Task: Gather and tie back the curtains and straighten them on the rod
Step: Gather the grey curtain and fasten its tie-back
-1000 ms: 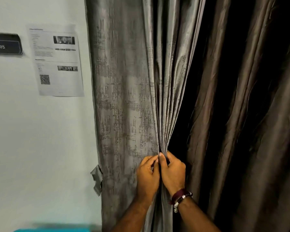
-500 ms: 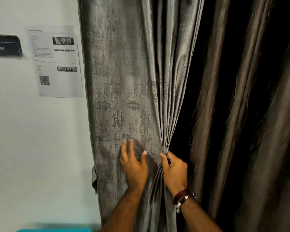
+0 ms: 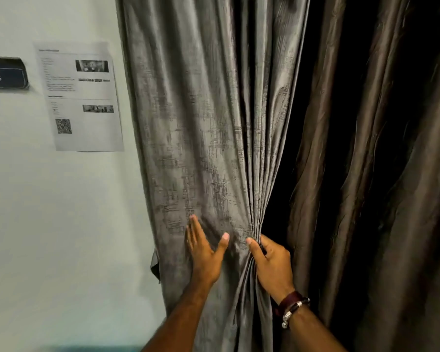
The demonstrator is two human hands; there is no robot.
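Note:
A grey textured curtain point(image 3: 193, 138) hangs beside the wall, its right edge bunched into narrow pleats. My right hand point(image 3: 272, 262), with a dark wristband, grips those gathered pleats at about waist height. My left hand point(image 3: 203, 252) lies flat on the curtain's face to the left of the pleats, fingers straight and spread. A darker brown curtain point(image 3: 381, 174) hangs in deep folds to the right, with a black gap between the two. A small tab of grey fabric point(image 3: 155, 265) sticks out at the grey curtain's left edge. The rod is out of view.
A pale wall point(image 3: 48, 224) fills the left side. A printed sheet with a QR code point(image 3: 79, 97) is stuck on it, and a dark nameplate point(image 3: 4, 74) sits at the left edge. A teal strip shows at the bottom.
My left hand let go of the gathered pleats, opened and slid left across the curtain's face. My right hand kept its grip on the pleats. The curtain's flat face has spread a little wider.

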